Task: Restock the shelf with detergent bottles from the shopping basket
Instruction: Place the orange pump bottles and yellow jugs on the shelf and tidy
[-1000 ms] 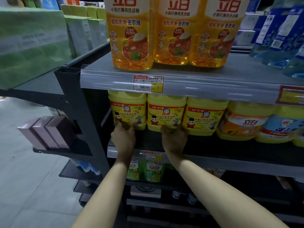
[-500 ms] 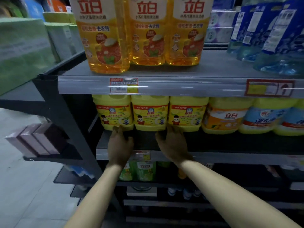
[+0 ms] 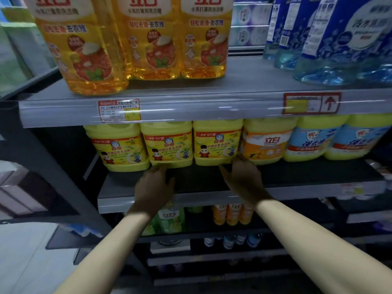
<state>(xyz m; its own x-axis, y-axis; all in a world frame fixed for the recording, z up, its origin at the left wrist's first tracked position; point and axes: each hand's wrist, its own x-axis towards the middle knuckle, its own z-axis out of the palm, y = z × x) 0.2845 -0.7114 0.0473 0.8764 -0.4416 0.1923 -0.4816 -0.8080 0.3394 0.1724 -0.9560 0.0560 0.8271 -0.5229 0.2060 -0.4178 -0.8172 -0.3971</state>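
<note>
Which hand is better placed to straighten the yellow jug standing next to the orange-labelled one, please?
The right hand: its fingertips are at the base of that yellow jug, while the left hand is at the neighbouring middle jug.

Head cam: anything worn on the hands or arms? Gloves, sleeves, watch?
Nothing worn that shows. The left hand and right hand are ungloved; left forearm and right forearm are bare to the frame edge: no sleeve, watch or wristband. Hands are in shadow, so rings cannot be ruled out.

Left hand (image 3: 154, 187), right hand (image 3: 244, 181) — fingers (image 3: 160, 171) out — touch yellow bottles (image 3: 169, 145).
</note>
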